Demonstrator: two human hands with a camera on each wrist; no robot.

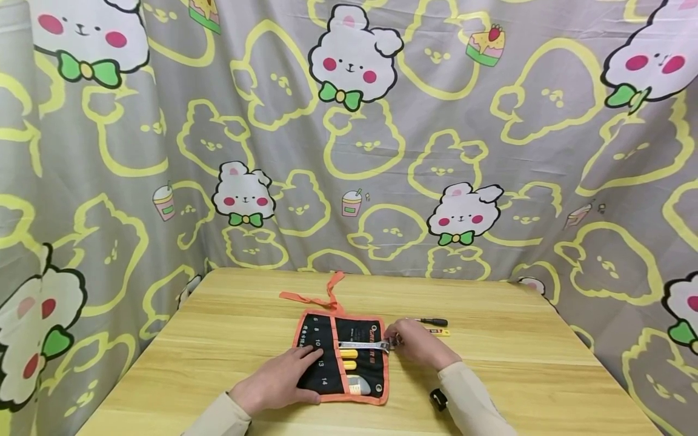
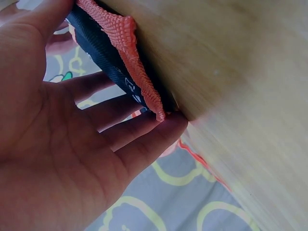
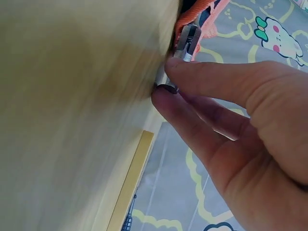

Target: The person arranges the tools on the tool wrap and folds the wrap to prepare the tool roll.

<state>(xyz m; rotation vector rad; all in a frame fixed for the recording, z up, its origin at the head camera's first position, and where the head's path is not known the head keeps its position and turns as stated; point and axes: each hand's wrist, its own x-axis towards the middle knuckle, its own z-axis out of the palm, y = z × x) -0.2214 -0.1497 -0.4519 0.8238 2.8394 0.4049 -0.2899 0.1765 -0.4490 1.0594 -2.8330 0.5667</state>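
Note:
A black tool roll [image 1: 319, 372] with orange trim lies unfolded on the table, its pockets marked with numbers. My left hand [image 1: 278, 376] rests on its left part with fingers extended; in the left wrist view the fingertips are at the orange edge [image 2: 144, 86]. With thumb and fingertips, my right hand [image 1: 422, 344] pinches the head end of an adjustable wrench [image 1: 364, 346] at the roll's right edge. The wrench lies across the right panel, its handle end at the pocket seam. Below it, two yellow handles [image 1: 349, 365] and a grey tool [image 1: 357, 384] sit in pockets.
Behind my right hand lie a black-handled screwdriver [image 1: 434, 322] and a flat yellow piece [image 1: 440, 332]. A small black object [image 1: 438, 399] is beside the right sleeve. Orange ties [image 1: 329, 293] trail toward the back of the wooden table [image 1: 218, 315]. A patterned curtain [image 1: 365, 151] surrounds it.

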